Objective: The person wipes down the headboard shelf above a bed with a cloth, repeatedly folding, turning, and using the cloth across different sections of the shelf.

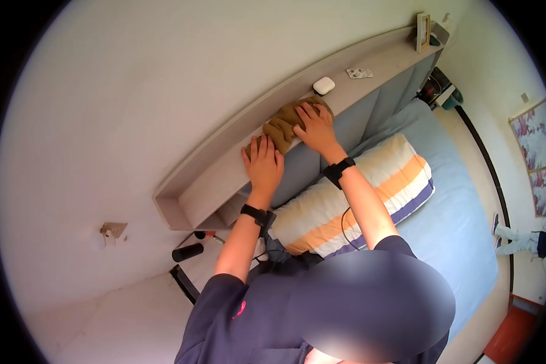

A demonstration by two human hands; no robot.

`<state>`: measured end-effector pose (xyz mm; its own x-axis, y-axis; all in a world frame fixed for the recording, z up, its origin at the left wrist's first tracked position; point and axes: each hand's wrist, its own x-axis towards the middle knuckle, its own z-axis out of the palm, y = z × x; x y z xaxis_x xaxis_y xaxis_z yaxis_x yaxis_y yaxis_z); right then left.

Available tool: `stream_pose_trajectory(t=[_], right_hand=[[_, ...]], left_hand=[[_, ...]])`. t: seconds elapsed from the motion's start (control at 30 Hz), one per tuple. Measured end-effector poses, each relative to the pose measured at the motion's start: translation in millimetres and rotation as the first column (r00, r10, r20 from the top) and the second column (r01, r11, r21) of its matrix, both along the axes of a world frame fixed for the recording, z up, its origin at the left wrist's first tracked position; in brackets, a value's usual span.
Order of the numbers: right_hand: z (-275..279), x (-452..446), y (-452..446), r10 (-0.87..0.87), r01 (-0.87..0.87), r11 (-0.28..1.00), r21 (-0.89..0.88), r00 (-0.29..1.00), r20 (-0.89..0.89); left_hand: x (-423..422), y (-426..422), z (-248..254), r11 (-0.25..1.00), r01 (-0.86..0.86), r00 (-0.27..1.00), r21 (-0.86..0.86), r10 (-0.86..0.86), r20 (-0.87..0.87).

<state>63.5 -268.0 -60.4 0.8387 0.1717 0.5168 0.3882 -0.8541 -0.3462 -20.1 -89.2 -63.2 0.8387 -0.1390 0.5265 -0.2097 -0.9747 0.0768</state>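
Note:
A crumpled brown cloth (pixel 280 128) lies on the pale headboard shelf (pixel 215 185). My left hand (pixel 263 164) rests palm down at the cloth's near-left end, its fingers stretched out and apart. Over the right part of the cloth lies my right hand (pixel 316 128), with fingers spread and slightly bent and the thumb held apart. Both hands press on the cloth from above; what is under the palms is hidden. Just beyond the cloth sits a small white case (pixel 324 85). Each wrist wears a black band.
Farther along the shelf are a blister pack (pixel 359 73) and a picture frame (pixel 423 33). A striped pillow (pixel 358 197) lies on the blue bed (pixel 461 212) beside the padded headboard. A black cylinder (pixel 187 252) is at lower left. Another person (pixel 525 242) stands at far right.

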Motion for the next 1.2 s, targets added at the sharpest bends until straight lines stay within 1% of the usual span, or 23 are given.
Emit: stream_pose_trajectory(t=[0.03,0.1,0.13,0.2,0.33,0.4,0.53,0.6,0.63,0.7,0.73,0.77,0.8,0.83,0.87,0.9,0.93,0.97,1.03,1.07,1.13,1.17,1.2], right_hand=[[0,4,1,0.007,-0.007,1.000,0.000,1.000,0.006],[-4,4,7,-0.061,0.070,0.996,-0.052,0.985,0.160],[-5,4,10,-0.052,0.060,0.997,-0.051,0.987,0.150],[-5,6,15,-0.100,0.127,0.988,-0.091,0.962,0.254],[-7,-5,25,-0.125,0.159,0.982,-0.099,0.951,0.283],[-3,-24,36,-0.122,0.140,0.988,-0.059,0.964,0.237],[3,-66,75,-0.152,0.183,0.974,-0.131,0.964,0.217],[-1,-99,104,-0.133,0.133,0.991,-0.003,0.989,0.059],[-5,-117,119,-0.137,0.137,0.991,-0.008,0.989,0.050],[-16,-150,152,-0.091,0.192,0.933,0.303,0.944,-0.317],[-23,-172,170,-0.088,0.190,0.935,0.299,0.942,-0.324],[-34,-196,187,-0.054,0.195,0.936,0.294,0.903,-0.427],[-44,-213,198,-0.019,0.196,0.937,0.289,0.854,-0.520],[-63,-228,208,-0.013,0.189,0.940,0.284,0.851,-0.524],[-89,-249,218,0.126,0.153,0.909,0.389,0.787,-0.603],[-105,-268,226,0.266,0.136,0.858,0.496,0.708,-0.655],[-110,-281,232,0.266,0.140,0.857,0.497,0.704,-0.658],[-115,-294,236,0.294,0.252,0.792,0.556,0.641,-0.709],[-120,-305,243,0.357,0.502,0.597,0.626,0.533,-0.768],[-120,-306,243,0.352,0.510,0.593,0.623,0.533,-0.770],[-108,-295,242,0.580,0.713,0.105,0.693,0.523,-0.625],[-93,-287,244,0.576,0.714,0.100,0.693,0.526,-0.626],[-74,-276,245,0.644,0.735,-0.096,0.671,0.560,-0.521]], left_hand=[[3,0,0,1.000,0.008,1.000,0.021,-0.009,0.017],[3,2,-1,1.000,0.020,0.999,0.013,-0.020,0.025],[-1,4,-1,0.999,0.041,0.999,0.005,-0.041,0.026],[-2,6,2,0.999,0.040,0.999,0.013,-0.040,0.011],[-19,23,2,0.997,0.071,0.996,0.043,-0.072,0.045],[-37,40,4,0.996,0.076,0.997,0.055,-0.078,0.029],[-76,85,6,0.994,0.096,0.995,0.058,-0.097,0.001],[-101,113,5,0.993,0.101,0.995,0.061,-0.101,-0.009],[-113,126,6,0.992,0.102,0.995,0.072,-0.102,0.000],[-139,149,8,0.990,0.111,0.994,0.084,-0.111,-0.001],[-158,162,7,0.988,0.118,0.993,0.099,-0.118,-0.006],[-176,175,6,0.989,0.111,0.994,0.094,-0.111,-0.012],[-193,186,4,0.987,0.158,0.986,0.023,-0.156,-0.061],[-210,197,2,0.978,0.201,0.973,-0.050,-0.205,-0.109],[-231,207,-4,0.979,0.195,0.971,-0.055,-0.201,-0.127],[-251,217,-13,0.948,0.102,0.951,-0.301,-0.182,-0.250],[-263,227,-21,0.858,-0.022,0.914,-0.514,-0.190,-0.357],[-275,237,-28,0.859,-0.023,0.911,-0.512,-0.193,-0.364],[-287,255,-31,0.741,-0.241,0.828,-0.627,-0.181,-0.531],[-290,259,-28,0.743,-0.237,0.824,-0.626,-0.188,-0.535],[-291,264,-17,0.689,-0.204,0.806,-0.695,-0.285,-0.519],[-289,264,-7,0.690,-0.200,0.804,-0.695,-0.290,-0.519],[-285,261,3,0.678,-0.098,0.802,-0.729,-0.380,-0.461]])
